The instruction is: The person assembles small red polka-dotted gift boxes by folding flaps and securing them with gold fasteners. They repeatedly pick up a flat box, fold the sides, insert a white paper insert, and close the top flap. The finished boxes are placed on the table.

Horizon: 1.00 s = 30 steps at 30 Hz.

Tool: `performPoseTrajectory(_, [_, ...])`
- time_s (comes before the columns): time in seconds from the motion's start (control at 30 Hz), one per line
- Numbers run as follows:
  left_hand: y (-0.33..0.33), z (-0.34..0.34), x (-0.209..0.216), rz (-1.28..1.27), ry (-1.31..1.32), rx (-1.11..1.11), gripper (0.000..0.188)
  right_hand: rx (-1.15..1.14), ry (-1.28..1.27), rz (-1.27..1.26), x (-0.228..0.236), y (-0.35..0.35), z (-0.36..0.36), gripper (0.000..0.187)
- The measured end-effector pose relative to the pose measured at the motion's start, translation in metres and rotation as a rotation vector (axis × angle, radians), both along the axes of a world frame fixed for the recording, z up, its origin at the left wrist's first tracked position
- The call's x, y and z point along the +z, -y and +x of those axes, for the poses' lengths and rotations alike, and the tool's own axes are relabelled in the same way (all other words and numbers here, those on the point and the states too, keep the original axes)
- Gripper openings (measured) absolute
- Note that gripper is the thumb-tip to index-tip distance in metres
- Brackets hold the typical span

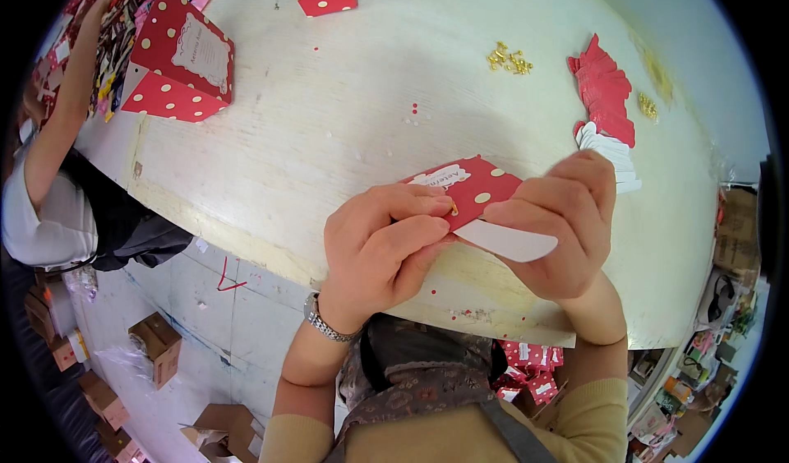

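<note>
Near the table's front edge, my two hands hold a small red paper box (485,185) with cream dots and a white label. My left hand (382,245), with a metal watch on its wrist, pinches the box's near left side, thumb and fingers beside a small gold fastener (454,209). My right hand (567,229) is closed on the box's right side, its fingers curled. A white paper strip (514,242) with a rounded end juts from the box edge below the fastener, passing in front of my right palm. The strip's other end is hidden.
Gold fasteners (509,60) lie in a pile beyond the box, a smaller heap (648,106) farther right. Red strips (604,89) and white strips (616,157) are stacked at right. A larger dotted box (185,60) stands at left, near another person's arm (70,101). Cartons (156,344) stand on the floor.
</note>
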<state>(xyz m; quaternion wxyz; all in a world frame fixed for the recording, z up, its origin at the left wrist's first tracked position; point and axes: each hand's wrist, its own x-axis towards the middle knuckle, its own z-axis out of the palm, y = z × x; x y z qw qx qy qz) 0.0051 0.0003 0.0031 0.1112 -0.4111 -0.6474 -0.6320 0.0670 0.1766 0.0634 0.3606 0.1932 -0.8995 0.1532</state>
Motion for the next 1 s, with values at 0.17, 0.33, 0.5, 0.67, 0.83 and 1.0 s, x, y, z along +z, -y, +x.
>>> performPoseTrajectory(0.17, [0.000, -0.004, 0.003, 0.011, 0.024, -0.046, 0.027, 0.153, 0.171, -0.218, -0.010, -0.008, -0.013, 0.029])
performPoseTrajectory(0.33, [0.015, -0.016, 0.044, -0.169, -0.434, 0.216, 0.034, 0.275, 0.228, -0.355, -0.016, -0.011, -0.020, 0.024])
performPoseTrajectory(0.5, [0.011, -0.041, 0.088, -0.400, -1.199, 0.237, 0.028, 0.290, 0.201, -0.405, -0.012, -0.008, -0.022, 0.021])
performPoseTrajectory(0.67, [0.001, -0.040, 0.101, -0.608, -0.866, 0.149, 0.023, 0.319, 0.130, -0.473, -0.020, -0.004, -0.019, 0.017])
performPoseTrajectory(0.83, [0.005, -0.022, 0.092, -0.690, 0.071, 0.030, 0.016, 0.359, 0.090, -0.482, -0.026, -0.005, -0.017, 0.017])
performPoseTrajectory(1.0, [-0.001, -0.009, 0.102, -0.609, 0.433, -0.023, 0.016, 0.326, 0.095, -0.480, -0.032, -0.006, -0.013, 0.018])
